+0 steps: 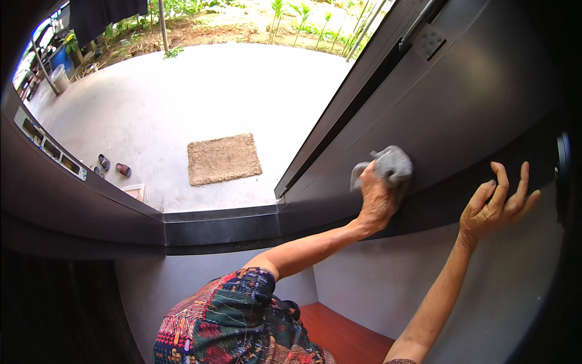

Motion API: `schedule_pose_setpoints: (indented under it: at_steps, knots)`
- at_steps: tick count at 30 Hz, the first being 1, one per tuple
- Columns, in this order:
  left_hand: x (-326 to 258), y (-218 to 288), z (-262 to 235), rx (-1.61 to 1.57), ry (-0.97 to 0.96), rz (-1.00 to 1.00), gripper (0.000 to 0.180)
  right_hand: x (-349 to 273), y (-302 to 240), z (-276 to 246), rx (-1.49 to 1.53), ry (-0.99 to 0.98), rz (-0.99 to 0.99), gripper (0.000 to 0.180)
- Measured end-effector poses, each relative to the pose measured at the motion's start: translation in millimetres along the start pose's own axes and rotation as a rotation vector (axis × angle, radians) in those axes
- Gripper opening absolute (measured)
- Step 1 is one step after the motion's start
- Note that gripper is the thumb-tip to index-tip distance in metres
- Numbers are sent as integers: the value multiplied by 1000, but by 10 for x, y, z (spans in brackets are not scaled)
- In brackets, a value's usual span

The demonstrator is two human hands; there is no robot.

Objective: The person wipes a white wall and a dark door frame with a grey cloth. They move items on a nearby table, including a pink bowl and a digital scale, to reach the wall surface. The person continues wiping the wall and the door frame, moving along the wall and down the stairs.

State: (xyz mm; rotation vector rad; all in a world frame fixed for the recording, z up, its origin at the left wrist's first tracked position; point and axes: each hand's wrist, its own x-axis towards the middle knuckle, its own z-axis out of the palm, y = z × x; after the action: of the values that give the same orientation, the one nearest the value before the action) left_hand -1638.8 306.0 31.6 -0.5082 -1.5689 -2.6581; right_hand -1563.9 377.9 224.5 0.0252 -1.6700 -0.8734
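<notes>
My left hand [377, 203] is closed around a bunched grey cloth [394, 165], which is pressed against the dark metal door [479, 85]. A loose fold of the cloth hangs out beside my fingers. Farther right, my right hand [492, 209] holds nothing and has its fingers spread and partly curled. It is near the lower part of the door, below and to the left of a dark handle or lock [562, 179] at the right rim; whether it touches the door I cannot tell.
A dark threshold [221, 230] crosses the doorway, with a lock strike plate [51, 145] on the left frame. Outside, a brown mat [223, 159] and sandals [123, 170] lie on pale concrete. A hinge [430, 42] sits at the door's upper edge. Reddish-brown flooring [345, 333] shows below me.
</notes>
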Motion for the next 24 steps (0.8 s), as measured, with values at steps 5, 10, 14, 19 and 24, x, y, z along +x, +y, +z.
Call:
schedule_pose_setpoints:
  at_steps: [5, 10, 14, 19, 24]
  knots:
    - [215, 654, 428, 515, -48, 628, 70, 67, -8, -50, 27, -36, 68, 20]
    - [117, 153, 99, 749, -69, 731, 75, 47, -108, -189, 190, -228, 195, 35]
    - [-185, -437, -441, 1032, -265, 796, 67, -159, -167, -320, 236, -307, 239, 52]
    - [-650, -923, -964, 971, -485, 163, 52, -783, -577, -693, 370, -335, 435, 55]
    - [-1135, -549, -1139, 64, -665, -648, 38, -1788, -1413, -1304, 623, -705, 816, 63]
